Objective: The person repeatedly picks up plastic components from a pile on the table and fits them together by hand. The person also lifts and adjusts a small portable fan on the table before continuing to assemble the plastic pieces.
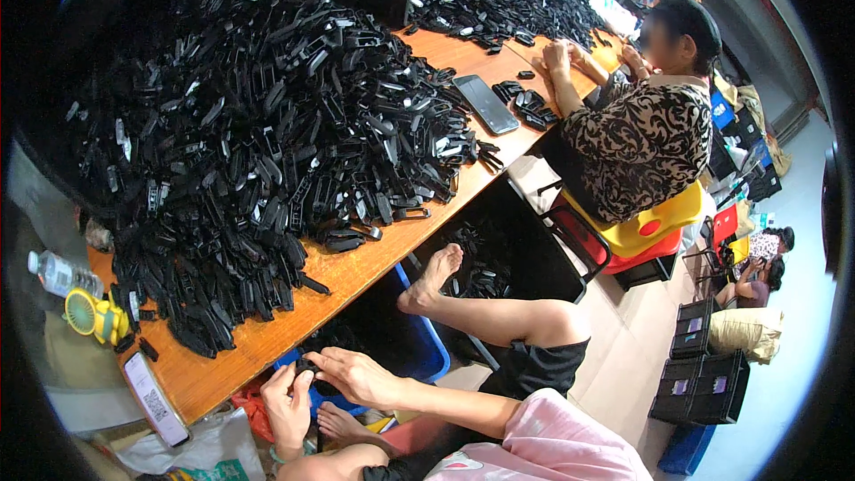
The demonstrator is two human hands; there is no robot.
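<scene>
Close together below the table's near edge, my left hand (287,408) and my right hand (361,379) are closed at the fingertips on one small black plastic part (309,364). Fingers cover most of it, so its full shape is hidden. Beyond them, a large heap of long, narrow black plastic parts (294,134) covers much of the wooden table (361,272). Several of these parts look like hollow frames or clips. Under my hands, partly hidden, is a blue bin (431,347).
A lit phone (153,399) and yellow fan (96,316) lie at the left, near a plastic bottle (67,274). Another phone (485,105) lies beyond the heap. A co-worker (641,134) sits at the table's far right. Black crates (699,387) stand on the floor.
</scene>
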